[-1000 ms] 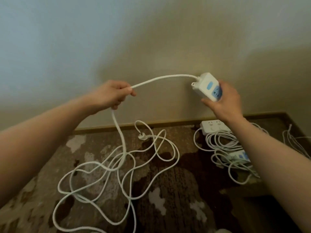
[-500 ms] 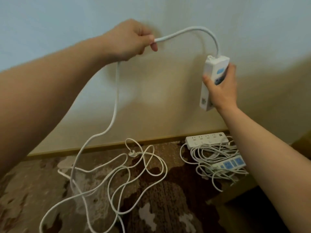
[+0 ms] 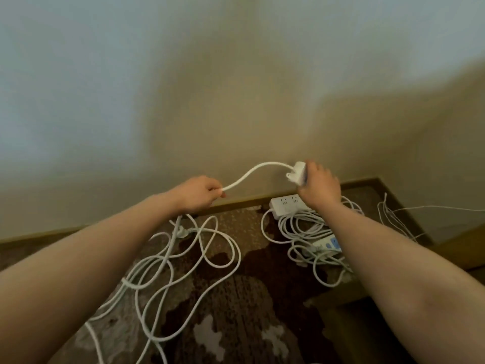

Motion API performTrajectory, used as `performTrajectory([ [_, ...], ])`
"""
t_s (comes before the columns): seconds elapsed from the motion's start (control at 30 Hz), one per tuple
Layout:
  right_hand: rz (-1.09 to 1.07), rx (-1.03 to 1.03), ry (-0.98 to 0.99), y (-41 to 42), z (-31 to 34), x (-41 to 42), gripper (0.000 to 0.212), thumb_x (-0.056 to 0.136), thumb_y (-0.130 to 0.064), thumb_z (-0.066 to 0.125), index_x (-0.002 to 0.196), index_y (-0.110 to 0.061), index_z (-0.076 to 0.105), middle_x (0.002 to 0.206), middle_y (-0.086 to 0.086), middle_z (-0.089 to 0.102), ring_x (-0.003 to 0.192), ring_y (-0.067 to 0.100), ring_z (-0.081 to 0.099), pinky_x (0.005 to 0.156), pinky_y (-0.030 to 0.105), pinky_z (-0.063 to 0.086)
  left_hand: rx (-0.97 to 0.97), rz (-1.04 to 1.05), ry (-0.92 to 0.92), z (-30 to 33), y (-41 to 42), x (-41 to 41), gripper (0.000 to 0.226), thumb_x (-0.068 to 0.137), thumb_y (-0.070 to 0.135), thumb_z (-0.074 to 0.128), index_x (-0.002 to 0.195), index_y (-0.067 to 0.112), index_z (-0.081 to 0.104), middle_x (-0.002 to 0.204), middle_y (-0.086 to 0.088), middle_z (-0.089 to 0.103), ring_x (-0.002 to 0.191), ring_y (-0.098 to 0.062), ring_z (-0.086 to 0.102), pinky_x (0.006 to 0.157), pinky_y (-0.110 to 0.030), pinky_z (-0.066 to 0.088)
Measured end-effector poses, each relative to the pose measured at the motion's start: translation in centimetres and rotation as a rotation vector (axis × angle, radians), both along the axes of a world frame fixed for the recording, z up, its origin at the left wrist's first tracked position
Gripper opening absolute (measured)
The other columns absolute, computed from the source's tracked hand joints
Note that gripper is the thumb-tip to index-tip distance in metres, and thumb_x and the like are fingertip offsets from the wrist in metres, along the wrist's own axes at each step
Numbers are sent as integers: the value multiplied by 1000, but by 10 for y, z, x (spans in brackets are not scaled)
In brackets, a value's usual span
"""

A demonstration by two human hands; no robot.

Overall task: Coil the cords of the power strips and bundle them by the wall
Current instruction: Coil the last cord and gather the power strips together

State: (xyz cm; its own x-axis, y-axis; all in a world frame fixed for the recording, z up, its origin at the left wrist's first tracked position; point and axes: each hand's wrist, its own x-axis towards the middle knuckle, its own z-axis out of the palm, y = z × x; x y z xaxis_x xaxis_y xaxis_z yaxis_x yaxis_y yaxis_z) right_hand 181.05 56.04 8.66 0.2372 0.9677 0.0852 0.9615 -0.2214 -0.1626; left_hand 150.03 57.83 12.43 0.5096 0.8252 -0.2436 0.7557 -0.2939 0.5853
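Above patterned carpet (image 3: 236, 311), hands (image 3: 199, 194) gripping smooth white cord (image 3: 252, 173) (looped)

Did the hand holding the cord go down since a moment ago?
Yes. The left hand gripping the white cord was high against the wall; now it is low, just above the baseboard.

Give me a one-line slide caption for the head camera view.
Right hand holds a power strip near the wall while left hand grips its cord above loose loops on the carpet.
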Motion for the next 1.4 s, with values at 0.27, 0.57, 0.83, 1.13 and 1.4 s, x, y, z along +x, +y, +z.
performTrajectory([
  [0.27, 25, -317, -400, 12, -35, 26, 63, 82, -13, 66, 138, -23, 38, 137, 8, 50, 126, 34, 45, 101, 56, 36, -525, 69, 158, -65, 9, -56, 20, 100, 18, 43, 100, 15, 63, 51, 2, 43, 37, -8, 36, 35, -17, 29],
  [0.57, 99, -431, -432, 32, -76, 31, 56, 91, -11, 56, 142, -21, 34, 145, 10, 43, 130, 38, 38, 102, 54, 36, -170, -98, 333, -88, 30, -18, 24, 96, 26, 51, 94, 12, 71, 83, -5, 65, 74, -18, 57, 68, -29, 41],
  [0.83, 107, -452, -300, 36, -104, 42, 59, 91, -8, 55, 144, -18, 33, 145, 9, 41, 128, 42, 34, 96, 51, 40, -119, 5, 177, -113, 40, -31, 24, 97, 27, 50, 81, 22, 67, 73, -6, 66, 69, -21, 61, 65, -33, 45],
  [1.13, 194, -443, -288, 39, -111, 47, 76, 88, -1, 57, 152, -25, 24, 157, 4, 26, 131, 39, 36, 99, 52, 44, 13, 38, 183, -119, 41, -46, 34, 97, 29, 49, 63, 31, 49, 57, 13, 51, 56, -2, 49, 50, -21, 31],
  [1.4, -115, -569, -18, 20, -126, 13, 80, 95, -12, 45, 156, -38, -1, 165, 8, -12, 146, 51, -8, 112, 58, 31, -99, 63, 192, -116, 36, -39, 24, 85, 42, 64, 69, 25, 63, 66, -4, 67, 61, -19, 61, 61, -35, 49],
])
